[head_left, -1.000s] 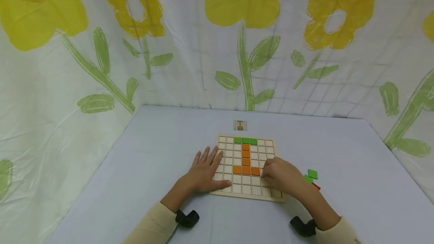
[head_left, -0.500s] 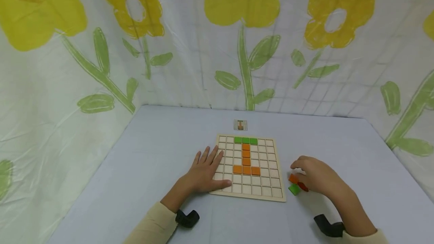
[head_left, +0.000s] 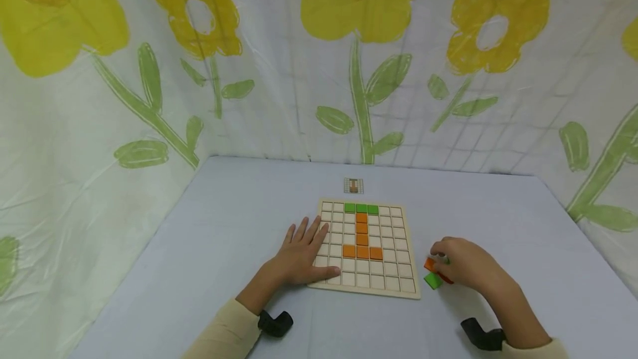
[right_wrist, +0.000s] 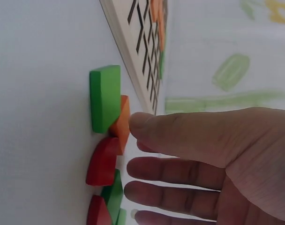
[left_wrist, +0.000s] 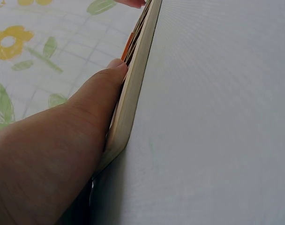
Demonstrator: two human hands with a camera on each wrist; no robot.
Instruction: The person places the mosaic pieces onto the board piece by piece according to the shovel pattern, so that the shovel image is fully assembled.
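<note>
My left hand (head_left: 301, 263) lies spread on the left side of a wooden grid board (head_left: 377, 281), thumb and fingertips over its cells. On the board, green tiles (head_left: 361, 208) line the top row, and orange tiles (head_left: 361, 240) form a column with a wider foot. Right of the board, my right hand (head_left: 466, 263) hovers over a small pile of pieces. In the right wrist view its thumb and index fingertips are beside an orange tile (right_wrist: 122, 127), with no piece visibly gripped. A green tile (right_wrist: 105, 98) and curved red pieces (right_wrist: 102, 161) lie close by; the hand partly hides the pile.
A small printed card (head_left: 353, 185) with a grid pattern lies behind the board. Black curved pieces (head_left: 276, 324) sit at both wrists. A white curtain (head_left: 269, 109) with yellow flowers hangs behind the pale table (head_left: 239, 198).
My right hand has moved right, from the board's right side to the loose pieces, and its fingers have since dipped slightly. My left hand and the tile pattern stay the same.
</note>
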